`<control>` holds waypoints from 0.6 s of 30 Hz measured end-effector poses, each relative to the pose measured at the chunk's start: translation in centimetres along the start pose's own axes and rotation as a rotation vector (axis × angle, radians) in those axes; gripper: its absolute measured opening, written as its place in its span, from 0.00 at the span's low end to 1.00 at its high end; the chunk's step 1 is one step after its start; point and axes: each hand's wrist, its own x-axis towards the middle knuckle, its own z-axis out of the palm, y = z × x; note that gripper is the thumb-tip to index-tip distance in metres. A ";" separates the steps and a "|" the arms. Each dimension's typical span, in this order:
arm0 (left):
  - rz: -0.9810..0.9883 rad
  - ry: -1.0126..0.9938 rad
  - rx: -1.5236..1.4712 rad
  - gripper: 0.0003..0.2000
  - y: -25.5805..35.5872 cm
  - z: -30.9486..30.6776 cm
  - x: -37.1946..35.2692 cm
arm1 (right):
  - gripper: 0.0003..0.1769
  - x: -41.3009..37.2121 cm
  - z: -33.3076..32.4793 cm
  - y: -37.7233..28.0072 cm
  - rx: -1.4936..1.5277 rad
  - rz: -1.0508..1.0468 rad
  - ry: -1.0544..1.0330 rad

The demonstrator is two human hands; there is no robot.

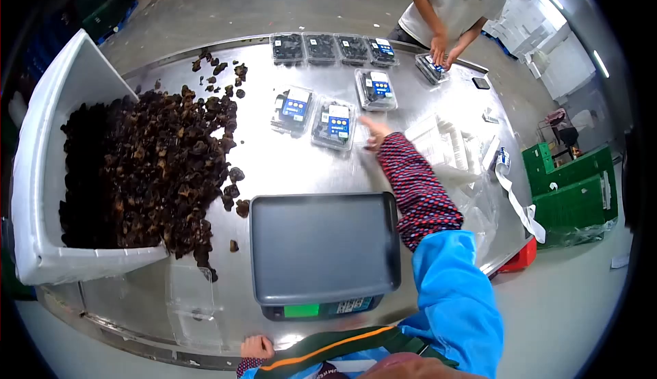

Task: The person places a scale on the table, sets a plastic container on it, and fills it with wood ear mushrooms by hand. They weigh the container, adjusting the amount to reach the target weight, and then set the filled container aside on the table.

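My right hand [374,134] is stretched out over the metal table, beside the right edge of a filled clear box [333,124] with a blue label; one finger points out and nothing shows in the hand. My left hand [257,347] rests at the table's near edge, fingers curled, below the scale; what it holds, if anything, is hidden. The scale [325,242] has a bare grey tray and a lit green display. Two more labelled boxes [292,110] [376,89] lie near the first one.
Dark mushroom-like pieces [171,167] spill from a tipped white foam box [41,174] at left. Four filled boxes [320,48] line the far edge. A co-worker's hands [441,50] touch another box [431,69]. Empty clear containers [445,143] and a phone [481,83] lie right.
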 end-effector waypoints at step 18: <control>-0.053 0.038 -0.093 0.07 0.8 -1.0 0.2 | 0.14 -4.2 5.6 0.9 0.186 0.014 -0.092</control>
